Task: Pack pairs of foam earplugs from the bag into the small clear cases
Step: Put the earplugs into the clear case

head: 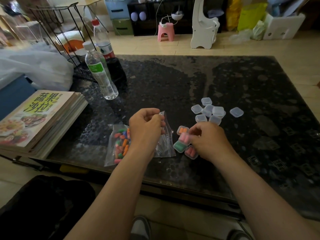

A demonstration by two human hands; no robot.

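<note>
Dark speckled table (242, 80) fills mid-frame, with books (39, 116) at left and two water bottles (100, 73) at upper left. At lower centre the left hand (146, 125) pinches the top edge of the clear bag (166, 146) of coloured earplugs (122, 144). The right hand (207, 141) grips a case of pink earplugs (184, 138) among three filled cases (179, 146), with empty cases (209, 110) clustered above.

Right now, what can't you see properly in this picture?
Head view:
- the pink case: the right grip covers its edge, so lid shut or not is unclear.
- the earplugs in the bag: the left grip and wrist hide some.
- the green-label bottle: print too small to read.
</note>
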